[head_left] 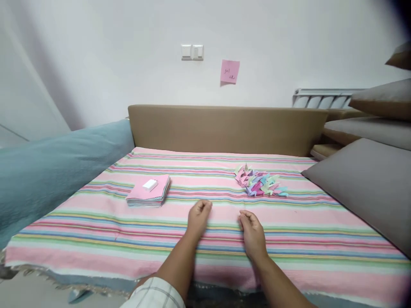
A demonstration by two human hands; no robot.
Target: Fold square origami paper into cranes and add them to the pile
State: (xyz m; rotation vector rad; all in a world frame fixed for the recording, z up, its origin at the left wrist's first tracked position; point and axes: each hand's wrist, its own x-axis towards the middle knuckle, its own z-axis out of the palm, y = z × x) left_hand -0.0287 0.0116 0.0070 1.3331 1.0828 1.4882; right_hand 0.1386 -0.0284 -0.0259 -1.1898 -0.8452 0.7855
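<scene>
Basically L hand (197,217) o/ striped cloth (138,226), R hand (254,236) nr spiky papers (257,184).

Head view: camera looks from in front of the brown backrest (224,130), facing it and slanting down.
Striped cloth (135,231): seen from above, before the backrest; its front edge is nearest to the camera.
White wall (128,51): farther, behind the backrest, faced almost straight.
</scene>
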